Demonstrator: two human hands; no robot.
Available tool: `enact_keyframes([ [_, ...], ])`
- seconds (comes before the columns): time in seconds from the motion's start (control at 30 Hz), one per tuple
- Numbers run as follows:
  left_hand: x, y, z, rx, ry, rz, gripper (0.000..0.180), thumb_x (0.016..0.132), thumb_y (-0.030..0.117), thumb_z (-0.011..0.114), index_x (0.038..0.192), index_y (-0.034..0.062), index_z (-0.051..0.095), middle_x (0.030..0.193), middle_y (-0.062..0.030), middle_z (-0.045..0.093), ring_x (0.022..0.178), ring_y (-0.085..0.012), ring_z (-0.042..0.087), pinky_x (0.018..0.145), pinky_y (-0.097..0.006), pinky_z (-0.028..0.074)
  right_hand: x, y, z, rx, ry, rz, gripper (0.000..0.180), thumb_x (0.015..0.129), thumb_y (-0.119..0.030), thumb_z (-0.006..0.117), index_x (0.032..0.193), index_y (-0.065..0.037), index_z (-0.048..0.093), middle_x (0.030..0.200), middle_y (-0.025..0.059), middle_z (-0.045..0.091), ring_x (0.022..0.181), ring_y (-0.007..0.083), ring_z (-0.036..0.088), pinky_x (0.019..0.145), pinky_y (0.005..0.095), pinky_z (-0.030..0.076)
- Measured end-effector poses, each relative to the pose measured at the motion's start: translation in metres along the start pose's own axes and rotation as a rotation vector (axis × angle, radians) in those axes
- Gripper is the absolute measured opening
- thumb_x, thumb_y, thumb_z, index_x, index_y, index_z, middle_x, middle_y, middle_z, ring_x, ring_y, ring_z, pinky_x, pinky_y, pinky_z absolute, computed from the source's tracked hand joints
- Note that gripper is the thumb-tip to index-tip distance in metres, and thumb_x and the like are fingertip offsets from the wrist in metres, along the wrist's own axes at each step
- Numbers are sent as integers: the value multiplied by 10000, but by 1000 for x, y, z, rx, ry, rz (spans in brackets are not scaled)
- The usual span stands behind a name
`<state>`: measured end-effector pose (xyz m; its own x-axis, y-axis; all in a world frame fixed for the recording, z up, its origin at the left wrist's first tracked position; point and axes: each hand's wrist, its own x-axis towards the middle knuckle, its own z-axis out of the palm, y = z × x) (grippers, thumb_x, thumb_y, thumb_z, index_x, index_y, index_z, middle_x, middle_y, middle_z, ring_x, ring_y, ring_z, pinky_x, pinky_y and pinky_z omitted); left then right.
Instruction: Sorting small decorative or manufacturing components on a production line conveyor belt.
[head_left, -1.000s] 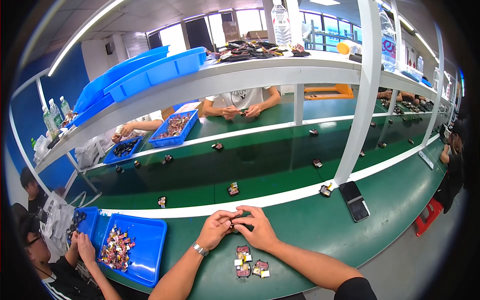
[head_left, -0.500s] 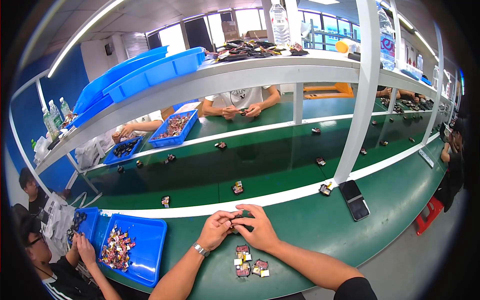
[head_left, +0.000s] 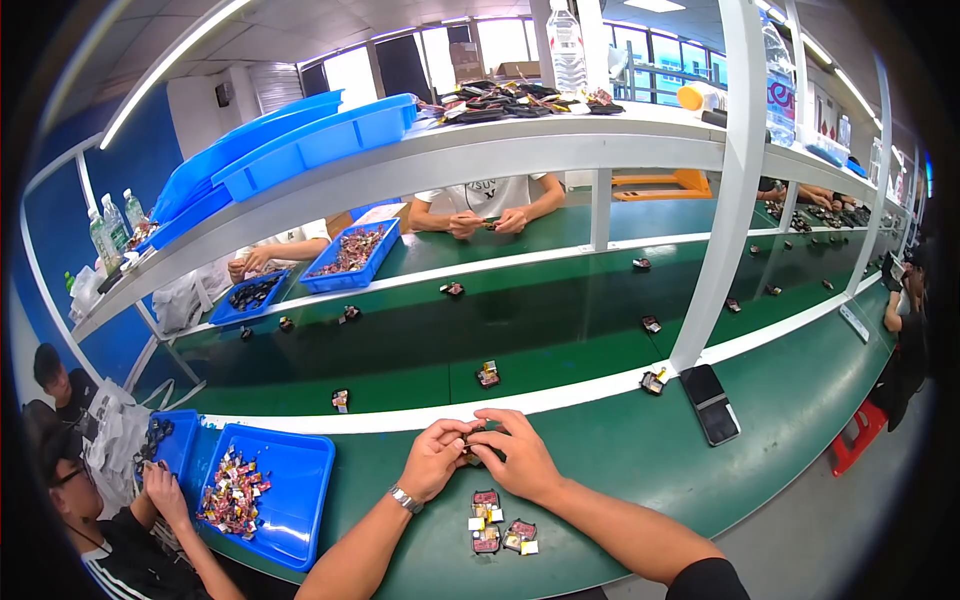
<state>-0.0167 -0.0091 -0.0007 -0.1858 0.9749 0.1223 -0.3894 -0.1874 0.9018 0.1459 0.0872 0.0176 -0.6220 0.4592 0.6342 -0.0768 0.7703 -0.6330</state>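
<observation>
My left hand [head_left: 430, 462] and my right hand [head_left: 518, 462] meet over the green bench. Between their fingertips they pinch a small dark electronic part [head_left: 474, 440], mostly covered by the fingers. A metal-banded watch is on my left wrist. Just below my hands lie several small modules with black housings, reddish boards and white and yellow pieces: a short column of them [head_left: 485, 506] and one beside it [head_left: 520, 536].
Left of me, a blue tray [head_left: 318, 490] holds a pile of small reddish parts, near a co-worker's hands [head_left: 165, 492]. Beyond a white rail [head_left: 560, 396], a green belt [head_left: 420, 340] carries scattered modules. A dark phone-like device [head_left: 710, 404] lies right, beside a white post [head_left: 722, 200].
The modules on the belt have shifted slightly to the right. My hands stay in almost the same place, with small finger movements around the part.
</observation>
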Motion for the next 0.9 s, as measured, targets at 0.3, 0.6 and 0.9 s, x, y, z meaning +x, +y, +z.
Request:
enact_keyframes([
  [0.3,-1,-2,-2,2,6,-32,239,977,62,533,1211,26,496,1201,-126,600,1093,-198,604,907,-372,535,6,-3,6,92,134,55,175,771,-32,707,936,-45,652,1036,93,627,1002,279,590,836,365,506],
  [0.6,0,1,8,132,91,-67,213,968,39,525,1178,6,532,1164,-113,631,1035,-174,623,842,-332,557,4,-4,12,155,194,183,165,781,-18,717,928,-28,643,1006,107,636,897,209,644,724,299,552],
  [0.9,0,-1,14,244,179,-32,174,954,23,546,1124,-11,558,1082,-94,655,914,-120,631,743,-254,537,3,-2,13,184,147,266,139,797,9,702,919,-7,636,963,96,638,792,168,655,656,265,536],
])
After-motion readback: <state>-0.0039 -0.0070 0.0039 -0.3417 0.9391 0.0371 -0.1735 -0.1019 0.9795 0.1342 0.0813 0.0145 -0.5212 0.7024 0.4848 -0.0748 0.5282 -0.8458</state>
